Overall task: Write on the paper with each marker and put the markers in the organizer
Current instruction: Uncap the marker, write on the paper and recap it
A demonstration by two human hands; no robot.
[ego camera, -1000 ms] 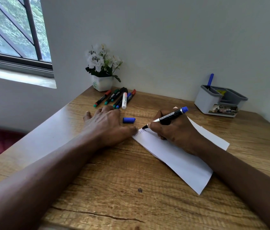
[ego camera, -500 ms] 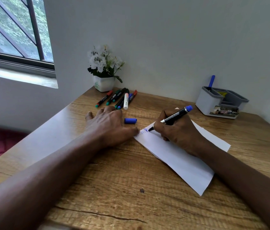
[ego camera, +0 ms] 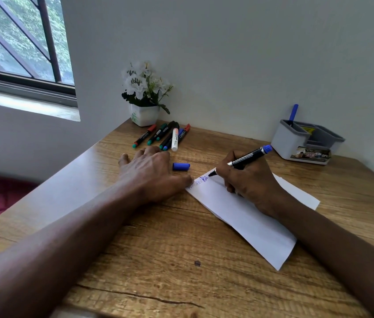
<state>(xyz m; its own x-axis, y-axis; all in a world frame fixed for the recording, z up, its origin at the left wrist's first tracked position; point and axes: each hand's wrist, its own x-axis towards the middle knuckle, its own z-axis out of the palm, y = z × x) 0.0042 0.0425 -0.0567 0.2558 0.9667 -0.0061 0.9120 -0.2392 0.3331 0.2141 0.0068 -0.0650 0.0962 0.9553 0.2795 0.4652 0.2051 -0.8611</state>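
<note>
My right hand (ego camera: 251, 180) grips a black marker with a blue end (ego camera: 249, 156), its tip touching the white paper (ego camera: 250, 216) beside fresh blue letters. My left hand (ego camera: 151, 173) lies flat on the table, its thumb pressing the paper's left corner. The marker's blue cap (ego camera: 181, 166) lies loose between my hands. Several capped markers (ego camera: 165, 135) lie in a row at the back. A grey organizer (ego camera: 305, 142) stands at the back right with one blue marker (ego camera: 293, 113) upright in it.
A white pot of white flowers (ego camera: 146, 97) stands in the back corner behind the marker row. The wooden table (ego camera: 158, 260) ends at a left edge near the window wall. A crack runs along the table's near edge.
My right hand has slid the marker tip rightward along the paper's top edge, leaving more blue letters. My left hand has kept still on the paper's corner.
</note>
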